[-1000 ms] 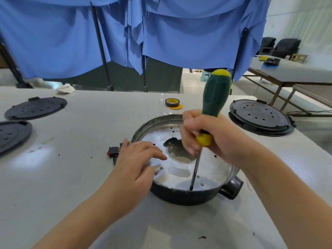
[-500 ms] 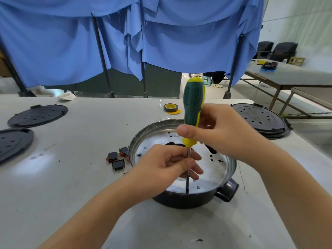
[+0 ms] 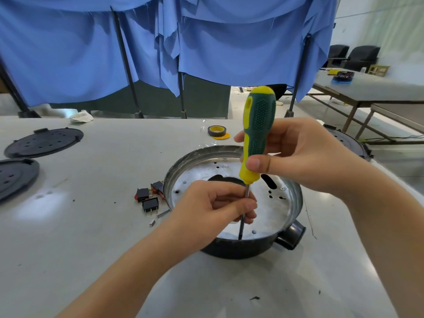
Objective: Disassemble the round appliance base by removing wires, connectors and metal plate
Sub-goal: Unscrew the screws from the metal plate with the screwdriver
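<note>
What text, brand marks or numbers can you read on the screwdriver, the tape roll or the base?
None can be read.
screwdriver: handle shows only a dotted texture.
tape roll: no print visible.
round base and metal plate: bare, no markings visible.

Bright, even daylight, glare washing out the metal plate [image 3: 263, 216] in the appliance base, pale sheen on the table [image 3: 96, 226], soft shadows beneath the forearms, wide-angle bending at edges, slightly soft far-right background.
</note>
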A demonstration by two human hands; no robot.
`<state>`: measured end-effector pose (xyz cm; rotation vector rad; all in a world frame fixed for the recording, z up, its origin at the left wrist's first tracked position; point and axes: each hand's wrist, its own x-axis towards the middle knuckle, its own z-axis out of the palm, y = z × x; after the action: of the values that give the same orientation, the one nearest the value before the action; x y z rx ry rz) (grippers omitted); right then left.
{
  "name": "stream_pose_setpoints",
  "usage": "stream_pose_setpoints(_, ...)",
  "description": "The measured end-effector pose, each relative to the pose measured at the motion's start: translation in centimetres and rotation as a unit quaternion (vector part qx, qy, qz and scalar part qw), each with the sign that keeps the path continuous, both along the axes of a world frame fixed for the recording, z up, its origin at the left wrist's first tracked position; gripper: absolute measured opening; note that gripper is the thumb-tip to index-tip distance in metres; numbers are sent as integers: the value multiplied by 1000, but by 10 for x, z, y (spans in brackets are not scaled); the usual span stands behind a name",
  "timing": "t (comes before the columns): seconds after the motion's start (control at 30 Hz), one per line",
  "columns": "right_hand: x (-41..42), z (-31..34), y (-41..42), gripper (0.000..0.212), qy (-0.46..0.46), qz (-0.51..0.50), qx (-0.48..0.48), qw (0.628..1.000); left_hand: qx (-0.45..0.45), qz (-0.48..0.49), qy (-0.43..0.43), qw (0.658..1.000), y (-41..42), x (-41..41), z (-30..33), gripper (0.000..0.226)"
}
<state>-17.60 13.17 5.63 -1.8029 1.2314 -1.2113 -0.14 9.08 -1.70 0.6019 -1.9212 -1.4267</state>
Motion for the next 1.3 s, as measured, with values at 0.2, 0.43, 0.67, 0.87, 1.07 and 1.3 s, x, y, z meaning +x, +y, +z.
stream_pose_setpoints(0.2, -1, -1, 1, 35, -50, 114, 62, 990, 15, 7, 22, 1000, 0, 1, 2, 15)
stream_pose_setpoints(0.43, 5, -4, 0, 36, 14, 63, 66, 996, -24, 30, 4, 999, 2, 2, -1, 14)
stream_pose_setpoints(0.67, 7, -1, 2, 35, 35, -5, -12, 999, -10, 10, -5, 1000, 1, 3, 0, 12)
stream_pose_setpoints(0.87, 5, 1, 4, 38, -8, 51, 17, 999, 23, -25, -22, 999, -2, 7, 5, 17)
stream_pose_setpoints(1.07, 6, -1, 4, 40, -20, 73, 38, 996, 32, -13, -13, 999, 0, 7, 5, 14)
stream_pose_setpoints(1.3, 6, -2, 1, 36, -5, 6, 0, 1000, 18, 14, 0, 1000, 1, 3, 2, 18)
